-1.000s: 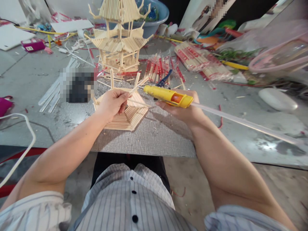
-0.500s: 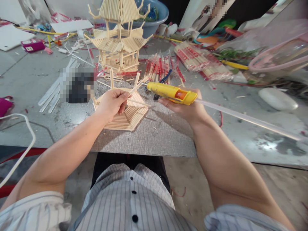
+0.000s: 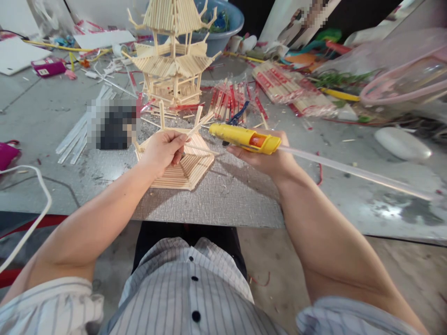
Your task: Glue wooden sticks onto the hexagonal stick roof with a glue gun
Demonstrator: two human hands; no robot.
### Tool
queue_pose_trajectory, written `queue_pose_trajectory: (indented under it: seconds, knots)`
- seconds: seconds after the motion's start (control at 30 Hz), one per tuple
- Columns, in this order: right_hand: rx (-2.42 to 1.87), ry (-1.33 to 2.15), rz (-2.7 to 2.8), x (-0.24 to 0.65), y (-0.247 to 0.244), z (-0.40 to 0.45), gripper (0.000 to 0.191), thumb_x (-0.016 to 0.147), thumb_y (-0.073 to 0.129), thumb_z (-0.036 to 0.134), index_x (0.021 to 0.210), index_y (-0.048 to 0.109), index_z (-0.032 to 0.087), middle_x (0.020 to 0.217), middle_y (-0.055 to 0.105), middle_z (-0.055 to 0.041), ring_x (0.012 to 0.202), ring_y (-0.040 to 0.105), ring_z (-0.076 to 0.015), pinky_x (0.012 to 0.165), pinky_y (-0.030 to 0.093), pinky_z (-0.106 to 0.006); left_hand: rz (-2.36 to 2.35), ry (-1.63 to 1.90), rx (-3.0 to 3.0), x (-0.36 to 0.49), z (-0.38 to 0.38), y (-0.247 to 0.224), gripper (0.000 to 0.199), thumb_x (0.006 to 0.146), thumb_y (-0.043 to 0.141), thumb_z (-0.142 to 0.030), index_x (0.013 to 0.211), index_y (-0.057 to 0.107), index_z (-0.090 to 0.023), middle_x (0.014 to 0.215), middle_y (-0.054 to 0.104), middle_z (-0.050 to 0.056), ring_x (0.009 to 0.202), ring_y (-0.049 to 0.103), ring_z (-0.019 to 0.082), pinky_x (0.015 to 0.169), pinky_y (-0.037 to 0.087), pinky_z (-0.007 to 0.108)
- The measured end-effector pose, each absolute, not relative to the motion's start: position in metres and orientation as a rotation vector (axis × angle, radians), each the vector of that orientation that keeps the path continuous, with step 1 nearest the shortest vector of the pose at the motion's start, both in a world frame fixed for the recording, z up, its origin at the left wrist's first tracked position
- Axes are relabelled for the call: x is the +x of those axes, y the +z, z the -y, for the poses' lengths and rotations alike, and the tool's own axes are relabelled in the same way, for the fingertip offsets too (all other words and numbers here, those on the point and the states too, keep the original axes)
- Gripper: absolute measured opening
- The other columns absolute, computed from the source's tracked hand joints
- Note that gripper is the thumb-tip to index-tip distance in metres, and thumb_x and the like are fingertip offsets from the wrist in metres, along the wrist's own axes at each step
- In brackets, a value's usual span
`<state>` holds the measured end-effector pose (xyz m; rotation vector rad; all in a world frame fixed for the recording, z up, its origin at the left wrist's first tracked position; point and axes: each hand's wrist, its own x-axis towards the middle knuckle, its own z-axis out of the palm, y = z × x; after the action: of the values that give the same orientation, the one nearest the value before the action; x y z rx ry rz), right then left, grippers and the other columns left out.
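Observation:
My left hand (image 3: 165, 151) pinches thin wooden sticks (image 3: 201, 124) that point up to the right, above a hexagonal base of wooden sticks (image 3: 174, 180). Short posts (image 3: 162, 115) stand up along the far edge of that base. In my right hand (image 3: 268, 160) is a yellow hot glue gun (image 3: 246, 137), its front end close to the tips of the held sticks. A long clear glue stick (image 3: 349, 171) runs out of the gun's back to the right. The gun's trigger is mostly hidden by my fingers.
A tiered stick pagoda (image 3: 174, 60) stands behind the base, with a blue basin (image 3: 223, 28) beyond it. Packs of wrapped sticks (image 3: 289, 86) lie at the back right. Spare glue sticks (image 3: 82, 128) lie at left, and a white rounded object (image 3: 402, 143) at right.
My right hand and the glue gun have shifted slightly left and down, so the gun's front end is nearer the held sticks. My left hand stays in place.

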<state>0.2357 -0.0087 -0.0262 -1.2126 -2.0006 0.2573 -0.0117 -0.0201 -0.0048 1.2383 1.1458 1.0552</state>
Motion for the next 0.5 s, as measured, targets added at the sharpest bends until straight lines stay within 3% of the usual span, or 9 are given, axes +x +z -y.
queue_pose_trajectory:
  seconds: [0.13, 0.27, 0.5]
  knots:
    - [-1.203, 0.264, 1.893, 0.238, -0.024, 0.005, 0.043, 0.069, 0.063, 0.066, 0.064, 0.057, 0.023, 0.062, 0.059, -0.0014, 0.059, 0.06, -0.0189, 0.059, 0.051, -0.036, -1.16, 1.052, 1.237, -0.01, 0.021, -0.001, 0.024, 0.089, 0.05, -0.016, 0.065, 0.052, -0.016, 0.046, 0.045, -0.007, 0.031, 0.037, 0.002, 0.034, 0.023, 0.018]
    - [-1.208, 0.36, 1.725, 0.244, -0.019, 0.001, 0.042, 0.064, 0.069, 0.064, 0.068, 0.06, 0.024, 0.067, 0.063, -0.0023, 0.069, 0.064, -0.0213, 0.065, 0.055, -0.037, -1.181, 1.045, 1.231, -0.01, 0.021, 0.0, 0.022, 0.089, 0.05, -0.016, 0.067, 0.054, -0.016, 0.044, 0.045, -0.007, 0.03, 0.038, 0.002, 0.033, 0.022, 0.018]
    - [-1.135, 0.381, 1.835, 0.239, -0.02, 0.007, 0.041, 0.068, 0.065, 0.064, 0.072, 0.062, 0.024, 0.07, 0.064, -0.0019, 0.067, 0.064, -0.0206, 0.063, 0.054, -0.037, -1.124, 1.083, 1.291, -0.014, 0.018, -0.008, 0.02, 0.087, 0.051, -0.017, 0.068, 0.057, -0.015, 0.044, 0.046, -0.006, 0.031, 0.038, 0.003, 0.034, 0.024, 0.019]
